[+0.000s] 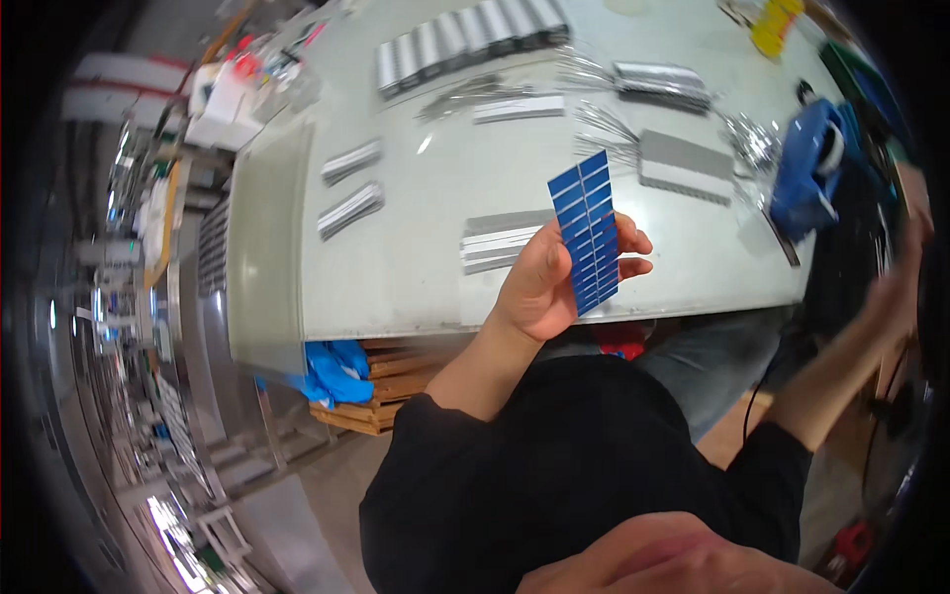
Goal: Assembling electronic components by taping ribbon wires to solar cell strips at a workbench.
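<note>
My left hand is closed on a blue solar cell strip panel, gripped between thumb and fingers. The panel stands tilted upright above the table's front edge, its face crossed by thin silvery lines. Just behind the hand lies a stack of grey and white strips. Far off to the right, my right hand is stretched away from the table. Motion smears its fingers, and I cannot make out whether it holds anything.
On the pale table lie a long row of strip bundles, a grey strip stack with wires and two small strip bundles. A blue bag sits at the right edge. Wooden crates are stacked below.
</note>
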Tool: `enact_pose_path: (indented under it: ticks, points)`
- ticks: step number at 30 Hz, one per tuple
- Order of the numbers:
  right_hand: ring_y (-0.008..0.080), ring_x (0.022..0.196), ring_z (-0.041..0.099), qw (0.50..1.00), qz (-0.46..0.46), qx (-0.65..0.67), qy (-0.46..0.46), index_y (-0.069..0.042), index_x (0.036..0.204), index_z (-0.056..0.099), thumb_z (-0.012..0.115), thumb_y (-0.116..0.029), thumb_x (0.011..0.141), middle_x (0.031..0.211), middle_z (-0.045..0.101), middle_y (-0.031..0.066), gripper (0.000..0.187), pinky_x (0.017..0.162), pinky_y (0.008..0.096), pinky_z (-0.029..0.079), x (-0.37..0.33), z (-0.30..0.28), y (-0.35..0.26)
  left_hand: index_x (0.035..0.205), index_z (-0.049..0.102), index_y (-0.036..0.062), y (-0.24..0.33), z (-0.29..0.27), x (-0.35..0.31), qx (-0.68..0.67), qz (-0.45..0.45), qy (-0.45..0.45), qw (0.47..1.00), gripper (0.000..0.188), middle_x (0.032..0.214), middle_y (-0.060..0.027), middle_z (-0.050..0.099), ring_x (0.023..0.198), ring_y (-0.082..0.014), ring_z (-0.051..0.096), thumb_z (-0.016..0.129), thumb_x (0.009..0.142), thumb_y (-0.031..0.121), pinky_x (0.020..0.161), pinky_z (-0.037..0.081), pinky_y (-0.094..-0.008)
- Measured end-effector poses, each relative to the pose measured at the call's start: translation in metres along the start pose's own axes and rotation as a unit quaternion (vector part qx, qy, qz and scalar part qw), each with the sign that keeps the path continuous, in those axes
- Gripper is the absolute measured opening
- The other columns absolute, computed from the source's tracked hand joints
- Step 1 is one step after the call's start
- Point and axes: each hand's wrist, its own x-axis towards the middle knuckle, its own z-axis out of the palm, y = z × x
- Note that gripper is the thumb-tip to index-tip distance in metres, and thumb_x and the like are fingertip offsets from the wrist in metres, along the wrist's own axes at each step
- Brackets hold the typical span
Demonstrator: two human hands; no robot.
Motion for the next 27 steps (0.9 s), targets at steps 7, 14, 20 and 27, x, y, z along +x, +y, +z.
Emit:
enact_pose_path:
  ticks: [7,14,20,27]
  points:
    - [0.0111,0.067,0.055,0.879,0.073,0.259,-0.393,0.0,0.096,0.069,0.071,-0.004,0.082,0.081,0.063,0.0037,0.015,0.06,0.0254,0.043,-0.093,0.085,-0.141,0.135,0.054,0.0002,-0.016,0.014,-0.001,-0.005,-0.077,0.048,0.996,0.077,0.127,-0.0133,0.063,0.121,-0.0268,0.061,0.086,0.08,0.043,0.108,0.048,-0.0459]
    - [0.0108,0.063,0.054,0.867,0.105,0.264,-0.41,0.0,0.093,0.069,0.071,-0.006,0.083,0.077,0.063,0.0047,0.012,0.058,0.0255,0.044,-0.096,0.087,-0.138,0.137,0.052,-0.0012,-0.021,0.013,-0.002,-0.017,-0.093,0.065,0.993,0.076,0.13,-0.0127,0.064,0.121,-0.0239,0.062,0.088,0.08,0.034,0.11,0.047,-0.0437]
    - [0.0107,0.063,0.055,0.864,0.122,0.253,-0.417,0.0,0.089,0.069,0.069,-0.006,0.083,0.075,0.064,0.0039,0.008,0.058,0.0255,0.044,-0.095,0.085,-0.136,0.135,0.053,-0.002,-0.024,0.016,0.001,-0.01,-0.09,0.065,0.994,0.073,0.125,-0.0125,0.065,0.12,-0.0241,0.062,0.087,0.081,0.032,0.109,0.047,-0.0437]
    - [0.0107,0.064,0.057,0.87,0.112,0.24,-0.417,0.0,0.088,0.069,0.068,-0.005,0.083,0.075,0.064,0.0041,0.008,0.058,0.0252,0.045,-0.093,0.084,-0.136,0.135,0.053,-0.0015,-0.024,0.017,0.002,-0.02,-0.097,0.058,0.993,0.072,0.124,-0.0123,0.065,0.12,-0.0242,0.062,0.086,0.082,0.035,0.108,0.048,-0.0437]
